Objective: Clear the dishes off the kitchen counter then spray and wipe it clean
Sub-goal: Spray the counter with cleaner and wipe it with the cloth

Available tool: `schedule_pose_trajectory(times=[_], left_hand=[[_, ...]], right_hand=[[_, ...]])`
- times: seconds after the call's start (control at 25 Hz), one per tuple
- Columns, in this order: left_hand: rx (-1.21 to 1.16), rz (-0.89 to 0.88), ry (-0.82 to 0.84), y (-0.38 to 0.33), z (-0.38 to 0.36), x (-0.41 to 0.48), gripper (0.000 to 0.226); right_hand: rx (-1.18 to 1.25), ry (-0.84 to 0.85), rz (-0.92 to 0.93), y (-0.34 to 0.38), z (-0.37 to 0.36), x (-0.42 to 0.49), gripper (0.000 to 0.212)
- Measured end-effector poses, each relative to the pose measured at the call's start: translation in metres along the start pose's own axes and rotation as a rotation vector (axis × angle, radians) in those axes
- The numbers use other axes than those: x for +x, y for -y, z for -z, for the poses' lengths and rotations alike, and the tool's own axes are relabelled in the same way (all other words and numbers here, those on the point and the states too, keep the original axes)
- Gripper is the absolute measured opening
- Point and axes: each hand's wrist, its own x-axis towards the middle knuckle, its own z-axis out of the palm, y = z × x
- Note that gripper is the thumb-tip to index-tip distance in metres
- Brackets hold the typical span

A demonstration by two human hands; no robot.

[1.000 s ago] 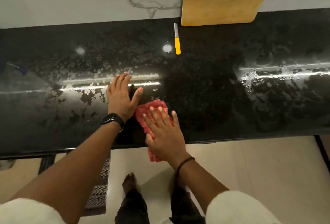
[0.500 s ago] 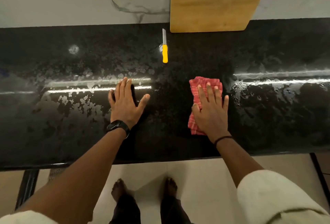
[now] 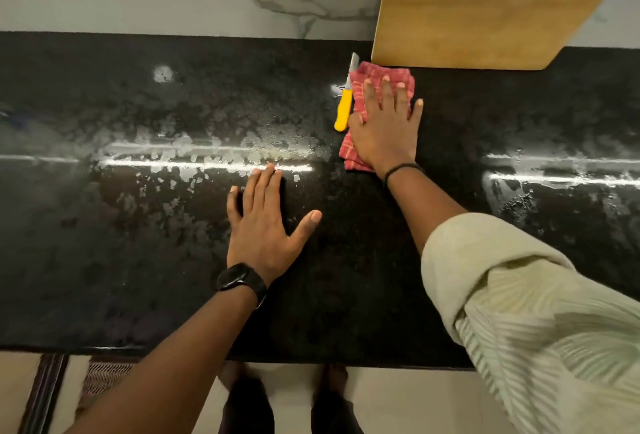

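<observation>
Black stone counter (image 3: 138,260) is pressed by the left hand (image 3: 263,226), laid flat and holding nothing. Farther back, the red cloth (image 3: 374,75) is held down by the right hand (image 3: 384,132), fingers straight and ungripping. The yellow-handled knife (image 3: 343,111) is touched by the cloth's edge and could be swept aside, or its blade snagged.

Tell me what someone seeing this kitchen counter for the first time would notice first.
The red checked cloth stands out most, pressed flat under the right hand near the back of the black counter, right beside a yellow-handled knife. Just behind it a wooden cutting board stands against the marble wall. The left hand rests flat nearer the front edge, by shiny wet streaks.
</observation>
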Motion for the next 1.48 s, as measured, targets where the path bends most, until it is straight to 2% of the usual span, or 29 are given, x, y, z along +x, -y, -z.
schedule_pose_trajectory(times=[0.2, 0.52, 0.72, 0.92, 1.0, 1.16, 1.48], left_hand=[[0.026, 0.006, -0.004, 0.001, 0.001, 0.002, 0.097], [-0.017, 0.012, -0.024, 0.007, 0.0, 0.006, 0.097], [-0.052, 0.011, -0.039, 0.008, -0.002, 0.004, 0.097], [-0.076, 0.009, -0.033, 0.003, 0.004, -0.002, 0.097], [-0.069, 0.01, -0.031, 0.003, 0.005, -0.003, 0.094], [-0.066, 0.008, -0.037, 0.002, 0.003, -0.003, 0.091], [-0.061, 0.0, -0.037, 0.002, 0.0, 0.002, 0.094]], right_hand=[[0.035, 0.004, 0.107, 0.068, -0.012, 0.03, 0.071], [0.046, 0.047, 0.156, 0.098, -0.015, 0.074, 0.07], [0.045, 0.02, 0.171, 0.075, -0.022, -0.037, 0.07], [-0.03, 0.085, 0.328, 0.03, -0.018, -0.158, 0.069], [-0.022, 0.078, 0.277, -0.008, -0.01, -0.164, 0.069], [-0.013, 0.032, 0.037, -0.075, 0.007, -0.124, 0.072], [0.01, -0.009, -0.117, -0.053, 0.009, -0.016, 0.071]])
